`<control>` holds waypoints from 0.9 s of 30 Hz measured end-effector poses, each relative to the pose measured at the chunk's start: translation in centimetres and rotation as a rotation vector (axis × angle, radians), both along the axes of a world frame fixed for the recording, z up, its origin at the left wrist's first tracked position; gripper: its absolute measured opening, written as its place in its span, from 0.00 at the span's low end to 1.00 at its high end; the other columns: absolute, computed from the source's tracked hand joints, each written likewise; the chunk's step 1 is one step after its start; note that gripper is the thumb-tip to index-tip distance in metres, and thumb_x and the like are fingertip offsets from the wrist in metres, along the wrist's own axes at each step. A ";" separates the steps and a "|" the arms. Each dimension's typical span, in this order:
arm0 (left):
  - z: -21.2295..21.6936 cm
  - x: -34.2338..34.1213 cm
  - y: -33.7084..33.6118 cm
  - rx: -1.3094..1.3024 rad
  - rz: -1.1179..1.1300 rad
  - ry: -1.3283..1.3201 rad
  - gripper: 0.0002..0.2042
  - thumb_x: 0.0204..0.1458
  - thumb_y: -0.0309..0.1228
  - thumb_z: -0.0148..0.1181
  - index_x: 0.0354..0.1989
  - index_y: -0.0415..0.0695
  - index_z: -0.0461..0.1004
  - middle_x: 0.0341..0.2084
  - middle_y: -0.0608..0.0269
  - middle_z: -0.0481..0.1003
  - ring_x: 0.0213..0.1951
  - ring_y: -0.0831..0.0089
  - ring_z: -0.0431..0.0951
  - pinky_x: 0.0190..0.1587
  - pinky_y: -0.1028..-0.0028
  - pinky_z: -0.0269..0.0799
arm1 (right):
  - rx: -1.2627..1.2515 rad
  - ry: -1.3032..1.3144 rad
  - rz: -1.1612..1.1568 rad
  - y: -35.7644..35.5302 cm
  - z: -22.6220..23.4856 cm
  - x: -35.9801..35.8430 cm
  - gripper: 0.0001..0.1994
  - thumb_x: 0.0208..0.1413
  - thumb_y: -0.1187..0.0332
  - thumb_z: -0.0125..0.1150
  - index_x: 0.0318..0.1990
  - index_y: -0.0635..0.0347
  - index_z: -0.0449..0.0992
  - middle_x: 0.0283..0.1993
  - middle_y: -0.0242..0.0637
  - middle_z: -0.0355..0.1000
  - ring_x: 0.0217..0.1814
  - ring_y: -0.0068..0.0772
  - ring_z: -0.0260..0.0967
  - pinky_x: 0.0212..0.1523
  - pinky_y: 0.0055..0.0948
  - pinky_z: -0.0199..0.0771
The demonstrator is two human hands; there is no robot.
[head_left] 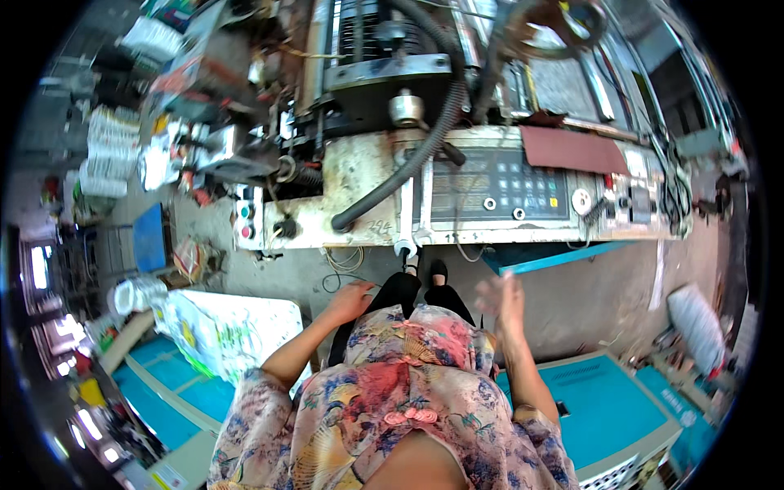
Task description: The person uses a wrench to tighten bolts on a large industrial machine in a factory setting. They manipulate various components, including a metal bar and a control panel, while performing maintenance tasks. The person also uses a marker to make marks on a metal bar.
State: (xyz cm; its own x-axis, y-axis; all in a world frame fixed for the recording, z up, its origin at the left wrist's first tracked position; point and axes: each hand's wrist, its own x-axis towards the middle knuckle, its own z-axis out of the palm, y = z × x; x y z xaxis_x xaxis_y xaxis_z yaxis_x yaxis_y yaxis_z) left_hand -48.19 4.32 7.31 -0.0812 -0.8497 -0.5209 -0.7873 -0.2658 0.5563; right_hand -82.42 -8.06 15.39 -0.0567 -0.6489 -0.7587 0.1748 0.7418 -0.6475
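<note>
My left hand (352, 300) rests by my left thigh, its fingers stretched out and nothing seen in it. On the other side my right hand (504, 300) is raised in front of my right hip. Motion blurs it somewhat, but the fingers look apart and hold nothing visible. Ahead of both hands stands a machine with a control panel (498, 184) of buttons and displays. A long open-ended wrench (407, 200) lies across the panel's left part, its jaw at the front edge. A second wrench (426, 196) lies beside it. Neither hand touches the machine.
A thick black hose (408, 167) curves over the machine's front. Green and red push buttons (247, 220) sit at its left end. A white board with plastic bags (204, 327) stands at my left, and a blue-topped cabinet (604, 404) at my right. Coiled wire (347, 260) lies on the floor.
</note>
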 end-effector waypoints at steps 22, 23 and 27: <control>10.7 -10.1 -9.4 -0.090 1.037 1.214 0.12 0.58 0.34 0.59 0.33 0.35 0.75 0.23 0.58 0.77 0.21 0.75 0.77 0.20 0.76 0.74 | -1.218 1.071 1.134 -8.1 9.2 17.1 0.27 0.43 0.81 0.56 0.55 0.69 0.61 0.66 0.69 0.50 0.60 0.70 0.57 0.57 0.51 0.65; 11.3 -10.5 -8.9 -0.099 1.038 1.220 0.11 0.57 0.33 0.59 0.30 0.37 0.74 0.21 0.60 0.76 0.19 0.76 0.76 0.21 0.77 0.74 | -1.198 1.076 1.148 -8.0 9.3 16.8 0.28 0.42 0.81 0.55 0.55 0.69 0.61 0.67 0.69 0.49 0.61 0.70 0.56 0.57 0.51 0.65; 12.8 -9.8 -6.6 -0.054 0.937 1.075 0.12 0.59 0.34 0.58 0.29 0.38 0.73 0.18 0.62 0.75 0.16 0.79 0.74 0.20 0.78 0.72 | -1.210 1.083 1.166 -8.2 9.0 15.4 0.33 0.40 0.83 0.54 0.61 0.65 0.60 0.68 0.65 0.48 0.62 0.71 0.55 0.58 0.51 0.65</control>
